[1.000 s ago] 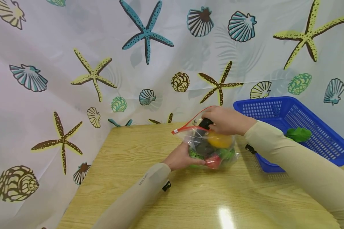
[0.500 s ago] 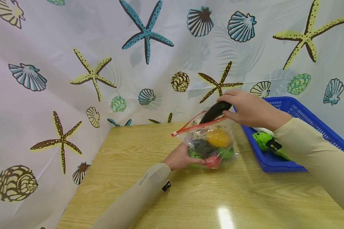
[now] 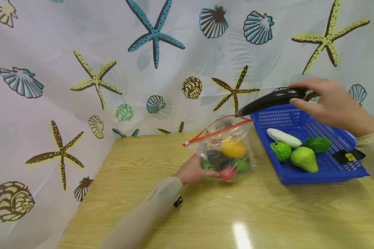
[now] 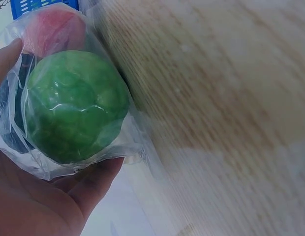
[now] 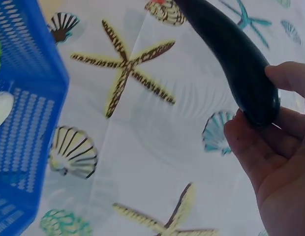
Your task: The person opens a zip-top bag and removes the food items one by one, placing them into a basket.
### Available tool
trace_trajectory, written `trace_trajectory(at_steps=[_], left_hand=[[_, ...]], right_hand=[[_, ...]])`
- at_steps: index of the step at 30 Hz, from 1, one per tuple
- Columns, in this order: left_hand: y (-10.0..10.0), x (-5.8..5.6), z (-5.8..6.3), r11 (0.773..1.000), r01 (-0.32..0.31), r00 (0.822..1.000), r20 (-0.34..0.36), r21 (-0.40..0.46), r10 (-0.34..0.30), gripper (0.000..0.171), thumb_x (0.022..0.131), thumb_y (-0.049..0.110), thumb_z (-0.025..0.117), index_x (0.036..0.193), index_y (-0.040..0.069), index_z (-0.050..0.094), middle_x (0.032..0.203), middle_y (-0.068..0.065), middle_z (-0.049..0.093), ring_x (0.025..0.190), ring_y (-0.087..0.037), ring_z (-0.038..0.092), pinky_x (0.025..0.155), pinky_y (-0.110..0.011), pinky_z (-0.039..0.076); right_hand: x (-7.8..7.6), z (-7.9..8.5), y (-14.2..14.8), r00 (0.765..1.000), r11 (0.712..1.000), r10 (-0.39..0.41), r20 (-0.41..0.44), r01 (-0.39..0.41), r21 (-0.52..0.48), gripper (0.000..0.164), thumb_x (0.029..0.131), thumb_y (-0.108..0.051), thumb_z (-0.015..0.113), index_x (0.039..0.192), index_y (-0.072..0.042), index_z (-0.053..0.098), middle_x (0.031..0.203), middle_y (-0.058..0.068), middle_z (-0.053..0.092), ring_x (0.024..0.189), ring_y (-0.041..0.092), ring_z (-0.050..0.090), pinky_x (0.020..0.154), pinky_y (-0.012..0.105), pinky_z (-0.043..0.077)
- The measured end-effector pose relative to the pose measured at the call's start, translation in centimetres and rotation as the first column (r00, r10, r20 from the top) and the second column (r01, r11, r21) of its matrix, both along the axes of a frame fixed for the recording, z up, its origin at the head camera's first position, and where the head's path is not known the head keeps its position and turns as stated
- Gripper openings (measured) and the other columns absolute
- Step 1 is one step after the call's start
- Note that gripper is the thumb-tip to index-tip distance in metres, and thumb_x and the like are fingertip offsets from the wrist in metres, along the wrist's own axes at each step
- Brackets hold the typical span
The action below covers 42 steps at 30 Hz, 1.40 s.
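Observation:
In the head view my right hand grips a glossy black eggplant by its thick end. The eggplant's stem end overlaps the open mouth of a clear zip bag with red zip edges. My left hand holds the bag low on its left side. Through the plastic show a yellow fruit, a dark round piece, a pink piece and green pieces. The left wrist view shows a bumpy green ball between my thumb and fingers, inside the bag.
A blue plastic basket stands at the right of the wooden table. Inside lie a white long vegetable, a bumpy green ball, a green pear and a green leaf. A patterned curtain hangs behind.
My right hand has drawn the eggplant up out of the bag and to the right, over the basket's back edge. My left hand stays on the bag.

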<state>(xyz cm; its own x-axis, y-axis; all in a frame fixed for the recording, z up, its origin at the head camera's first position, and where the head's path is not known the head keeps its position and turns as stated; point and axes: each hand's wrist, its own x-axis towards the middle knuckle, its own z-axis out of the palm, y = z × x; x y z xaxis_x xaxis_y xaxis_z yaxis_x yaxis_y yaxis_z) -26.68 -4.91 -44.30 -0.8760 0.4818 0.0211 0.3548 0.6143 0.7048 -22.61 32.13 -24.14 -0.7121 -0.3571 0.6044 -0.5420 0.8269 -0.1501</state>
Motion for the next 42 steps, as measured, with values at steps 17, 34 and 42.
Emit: trace_trajectory(at_steps=[17, 34, 42], left_hand=[[0.1, -0.1, 0.0, 1.000, 0.010, 1.000, -0.015, -0.026, -0.010, 0.120, 0.062, 0.064, 0.077, 0.149, 0.043, -0.003, 0.148, -0.002, 0.033, 0.122, -0.020, 0.040, 0.101, -0.048, 0.038], [-0.1, -0.3, -0.1, 0.998, 0.000, 1.000, -0.025, -0.055, -0.002, 0.121, 0.061, 0.067, 0.075, 0.148, 0.044, -0.005, 0.147, -0.003, 0.036, 0.121, -0.020, 0.041, 0.099, -0.048, 0.040], [0.1, -0.1, -0.1, 0.998, 0.004, 1.000, -0.025, -0.063, -0.005, 0.120, 0.063, 0.065, 0.076, 0.149, 0.044, -0.005, 0.148, -0.002, 0.034, 0.122, -0.020, 0.040, 0.100, -0.048, 0.040]], right_hand=[[-3.2, -7.5, 6.6, 0.906, 0.956, -0.284, 0.314, 0.241, 0.167, 0.051, 0.091, -0.039, 0.061, 0.111, 0.008, 0.065, 0.093, 0.030, 0.067, 0.068, 0.033, 0.061, 0.064, 0.056, 0.049], [-3.6, -9.3, 4.8, 0.819, 0.948, -0.278, 0.503, 0.148, 0.283, 0.033, 0.090, -0.018, 0.059, 0.109, 0.008, 0.066, 0.104, 0.027, 0.066, 0.093, 0.042, 0.057, 0.077, 0.060, 0.049], [-1.7, -6.8, -1.2, 0.958, 0.977, -0.168, 0.234, 0.130, 0.171, 0.024, 0.091, -0.017, 0.057, 0.107, -0.004, 0.070, 0.094, 0.014, 0.070, 0.077, 0.024, 0.061, 0.064, 0.051, 0.052]])
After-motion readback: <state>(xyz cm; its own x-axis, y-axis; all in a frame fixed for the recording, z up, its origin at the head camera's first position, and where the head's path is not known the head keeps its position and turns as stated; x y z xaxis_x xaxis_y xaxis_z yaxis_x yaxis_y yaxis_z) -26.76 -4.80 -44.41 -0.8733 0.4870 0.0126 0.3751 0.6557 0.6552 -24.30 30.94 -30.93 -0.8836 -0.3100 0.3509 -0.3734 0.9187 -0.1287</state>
